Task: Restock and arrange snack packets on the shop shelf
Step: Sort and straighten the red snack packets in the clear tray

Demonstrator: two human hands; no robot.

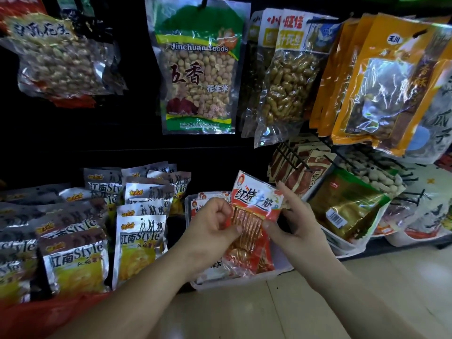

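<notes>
- The red packet (254, 216) is held tilted, just above the white tray (232, 283) that holds more of its kind.
- We judge it light, thin and crinkly, with film that is probably slippery; the sealed side edges look like the safest hold.
- Our left grip (212, 228) pinches its left edge, and our right grip (296, 226) clasps the right edge.
- Silver packets (139, 241) stand in rows to the left.
</notes>
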